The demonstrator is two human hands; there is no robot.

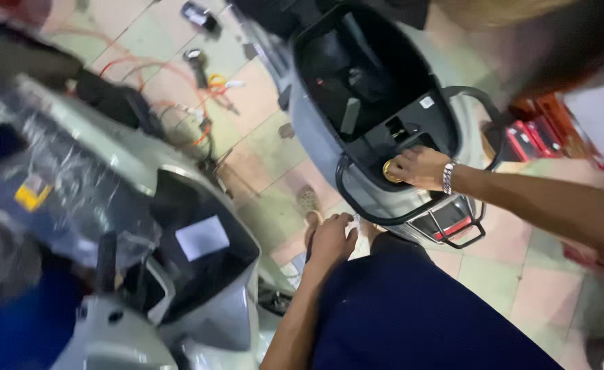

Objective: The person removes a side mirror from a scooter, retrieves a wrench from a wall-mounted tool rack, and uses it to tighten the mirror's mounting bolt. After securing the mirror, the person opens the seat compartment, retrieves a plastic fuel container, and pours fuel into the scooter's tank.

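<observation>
Brass-coloured and round, a small metal cap (390, 171) is sitting at the rear lip of the open storage well of a grey scooter (316, 137), just behind the black plastic tub (357, 68) under the raised seat. The right hand (418, 166), wearing a silver link bracelet (447, 177) at the wrist, is closing its fingers around that cap and gripping it from the side. A black tubular grab rail (477, 236) is curving around the scooter's tail just beside the hand, with a red tail light (453, 228) showing beneath it.

The left hand (331, 240) is hanging lower, fingers loosely curled and holding nothing, resting near the person's dark blue trouser leg (412, 315) and well apart from the cap.

Further out, a second grey scooter (206, 315) wrapped partly in clear plastic film (62, 157) is standing to the left, its own seat well open with a white paper slip (202, 238) lying inside. Orange and red cables (172, 75) are trailing across the pale pink and green tiled floor (261, 144) between the two machines, and red boxes (535, 133) are stacking up at the right edge
</observation>
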